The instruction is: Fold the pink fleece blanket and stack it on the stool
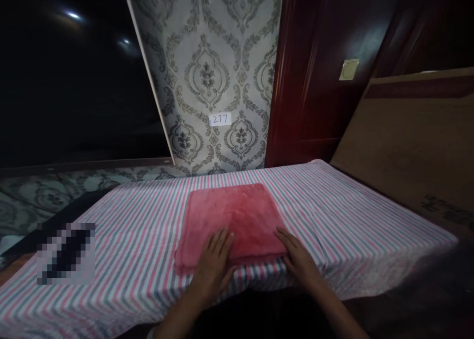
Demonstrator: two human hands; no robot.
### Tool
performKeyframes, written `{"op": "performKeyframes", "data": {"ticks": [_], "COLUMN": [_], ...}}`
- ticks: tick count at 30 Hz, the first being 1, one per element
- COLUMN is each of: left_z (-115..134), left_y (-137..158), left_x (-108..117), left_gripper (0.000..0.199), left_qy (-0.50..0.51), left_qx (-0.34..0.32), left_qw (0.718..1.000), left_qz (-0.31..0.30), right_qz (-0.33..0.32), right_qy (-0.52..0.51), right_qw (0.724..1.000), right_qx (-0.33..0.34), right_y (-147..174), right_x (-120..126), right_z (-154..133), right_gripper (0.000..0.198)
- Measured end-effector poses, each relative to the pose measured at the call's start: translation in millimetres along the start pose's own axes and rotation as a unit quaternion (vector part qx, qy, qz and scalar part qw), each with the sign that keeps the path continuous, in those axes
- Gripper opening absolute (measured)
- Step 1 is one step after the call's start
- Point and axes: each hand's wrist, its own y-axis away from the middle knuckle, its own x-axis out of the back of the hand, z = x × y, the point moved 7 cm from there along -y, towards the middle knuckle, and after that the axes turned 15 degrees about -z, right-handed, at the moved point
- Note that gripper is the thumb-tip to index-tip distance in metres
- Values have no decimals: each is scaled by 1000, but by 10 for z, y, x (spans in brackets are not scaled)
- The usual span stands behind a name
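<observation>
A folded pink plush towel (231,218) lies flat on a table covered with a pink, grey and white striped cloth (333,210). My left hand (214,264) rests palm down on the towel's near edge, fingers spread. At the near right corner of the towel my right hand (298,257) lies flat, fingers touching the towel's edge. Neither hand grips anything.
A patterned grey wallpaper wall with a small label reading 277 (219,119) stands behind the table. A dark red wooden door (314,82) is at the back right, a brown board (411,141) leans at the right, and a large dark screen (74,82) fills the left.
</observation>
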Motion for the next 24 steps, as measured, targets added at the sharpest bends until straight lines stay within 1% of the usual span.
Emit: {"op": "performKeyframes", "data": {"ticks": [3, 5, 9, 12, 16, 19, 21, 24], "left_z": [168, 213, 232, 218, 214, 196, 171, 122], "left_y": [-195, -272, -368, -424, -442, -427, -439, -499], "left_x": [-109, -124, -60, -68, -177, -214, -200, -105], "left_gripper": [73, 72, 72, 70, 58, 53, 52, 50], "left_qy": [41, 56, 48, 17, -23, -22, -8, 8], "left_qx": [40, 74, 113, 124, 113, 108, 106, 94], "left_qw": [997, 993, 989, 989, 991, 992, 991, 988], "left_qz": [-56, -74, -78, -77, -66, -58, -76, -124], "right_qz": [22, 27, 55, 80, 92, 93, 96, 104], "right_qy": [-7, -11, 8, 21, 11, -12, -33, -62], "right_qw": [999, 999, 997, 994, 993, 993, 993, 991], "right_qx": [-27, -40, -56, -76, -71, -68, -65, -53], "right_y": [-104, -205, -406, -513, -565, -526, -479, -407], "right_x": [192, 341, 609, 721, 745, 698, 653, 589], "right_z": [-59, -149, -347, -421, -458, -411, -348, -249], "right_gripper": [59, 52, 42, 38, 39, 42, 44, 45]}}
